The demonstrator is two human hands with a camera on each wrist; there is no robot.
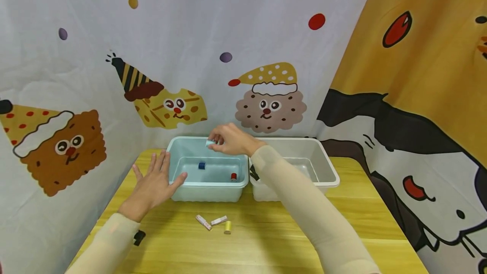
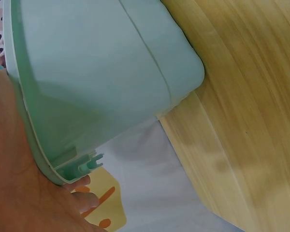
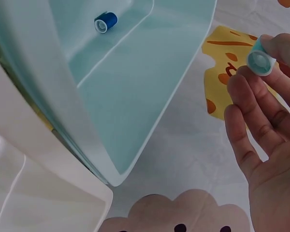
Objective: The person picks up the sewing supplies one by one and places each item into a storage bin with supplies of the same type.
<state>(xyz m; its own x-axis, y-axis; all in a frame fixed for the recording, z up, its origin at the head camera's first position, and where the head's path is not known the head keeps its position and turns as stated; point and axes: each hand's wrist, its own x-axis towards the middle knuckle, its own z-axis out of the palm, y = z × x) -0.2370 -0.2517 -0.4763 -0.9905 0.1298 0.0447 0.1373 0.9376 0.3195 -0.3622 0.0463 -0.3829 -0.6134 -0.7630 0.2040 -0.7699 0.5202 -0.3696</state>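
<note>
Between the thumb and fingertips of my right hand (image 1: 232,139) is a small light-blue thread spool (image 3: 261,59), its round end facing the camera in the right wrist view. That hand is raised over the far side of the light-blue bin (image 1: 209,193). Inside the bin lie a dark blue thread spool (image 1: 201,165) and a red thread spool (image 1: 233,176). My left hand (image 1: 154,185) rests at the bin's left rim with its fingers spread; the left wrist view shows the palm side against the rim.
A white bin (image 1: 332,181) stands right beside the blue one. On the wooden table (image 1: 182,253) in front lie a yellow thread spool (image 1: 227,227) and two small white printed pieces (image 1: 203,222). A cartoon-printed curtain (image 1: 182,33) hangs close behind the bins.
</note>
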